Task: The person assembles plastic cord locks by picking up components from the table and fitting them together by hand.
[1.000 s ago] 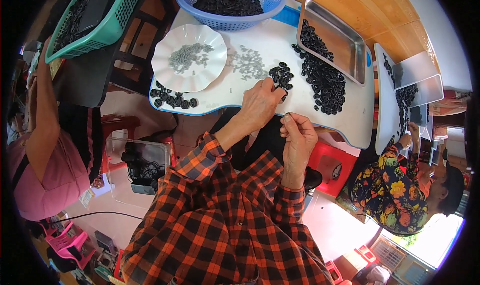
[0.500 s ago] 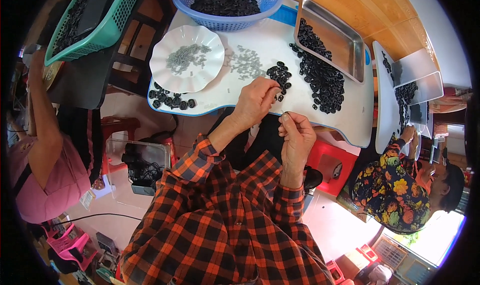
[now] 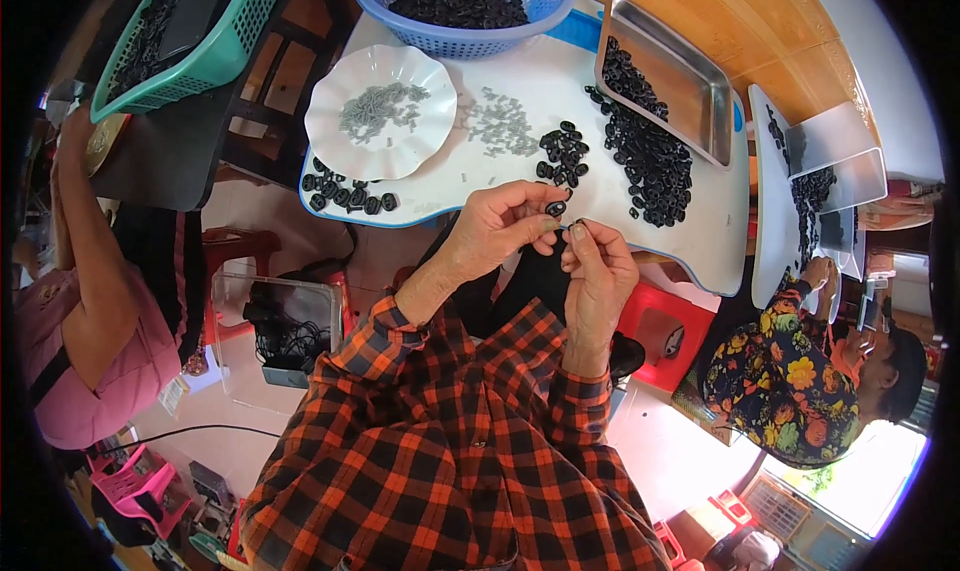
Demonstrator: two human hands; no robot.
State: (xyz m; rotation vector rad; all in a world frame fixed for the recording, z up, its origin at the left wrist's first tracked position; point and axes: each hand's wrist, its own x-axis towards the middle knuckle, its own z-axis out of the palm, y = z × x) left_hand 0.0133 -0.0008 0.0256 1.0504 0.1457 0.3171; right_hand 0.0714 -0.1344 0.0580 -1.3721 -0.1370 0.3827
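Note:
My left hand [image 3: 488,233] pinches a small black oval piece [image 3: 556,209] between thumb and fingers, just off the table's near edge. Beside it, my right hand [image 3: 600,271] is closed, thumb against forefinger, its tips almost meeting the left ones; whatever it grips is too small to make out. A small cluster of black pieces [image 3: 563,149] lies on the white table [image 3: 530,76] beyond my hands. To its left are scattered tiny clear-grey pieces [image 3: 498,123], and more of these sit in a white scalloped plate [image 3: 330,121].
Right of the cluster spreads a larger black heap [image 3: 650,161] beside a tilted metal tray [image 3: 690,81]. At the back stands a blue basket [image 3: 460,39] of black pieces. More black pieces [image 3: 350,199] lie by the plate. One person [image 3: 800,371] works at right, another [image 3: 105,341] at left.
My left hand has come back from the small cluster toward my right hand, and a black oval piece now shows in its fingers. My right hand has shifted only slightly.

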